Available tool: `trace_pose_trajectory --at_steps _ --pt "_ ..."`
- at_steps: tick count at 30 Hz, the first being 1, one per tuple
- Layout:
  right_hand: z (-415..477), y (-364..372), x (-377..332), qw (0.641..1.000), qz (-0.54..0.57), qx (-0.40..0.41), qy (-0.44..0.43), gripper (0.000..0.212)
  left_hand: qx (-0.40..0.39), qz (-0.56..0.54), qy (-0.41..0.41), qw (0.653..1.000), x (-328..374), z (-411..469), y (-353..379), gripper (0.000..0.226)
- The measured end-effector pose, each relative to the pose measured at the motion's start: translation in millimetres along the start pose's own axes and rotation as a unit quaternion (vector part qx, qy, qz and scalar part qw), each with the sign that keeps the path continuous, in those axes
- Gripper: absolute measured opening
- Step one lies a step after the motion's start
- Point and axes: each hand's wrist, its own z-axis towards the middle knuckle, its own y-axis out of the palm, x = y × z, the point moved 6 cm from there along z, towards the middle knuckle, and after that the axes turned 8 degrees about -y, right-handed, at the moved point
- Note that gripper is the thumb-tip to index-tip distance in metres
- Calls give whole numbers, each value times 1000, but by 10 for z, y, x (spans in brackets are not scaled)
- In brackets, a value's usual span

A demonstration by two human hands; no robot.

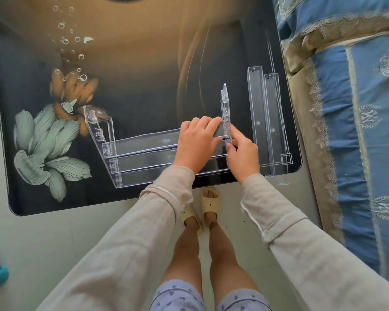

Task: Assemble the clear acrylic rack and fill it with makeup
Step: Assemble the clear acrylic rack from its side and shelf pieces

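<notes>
Right of frame centre, on the dark flower-printed glass table (144,63), I see the half-built clear acrylic rack (144,151). My left hand (195,142) grasps its top shelf; my right hand (243,153) pinches the upright clear side panel (225,113). Two loose clear shelf trays (265,113) lie just right.

Home bedroom: bed (357,131) beside table (144,63).
</notes>
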Motion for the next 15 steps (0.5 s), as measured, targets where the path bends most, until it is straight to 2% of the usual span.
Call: trace_pose_trajectory --at_steps 15 --pt "-20 -14 -43 1000 -19 -16 -14 42 -9 15 7 1000 9 -2 121 37"
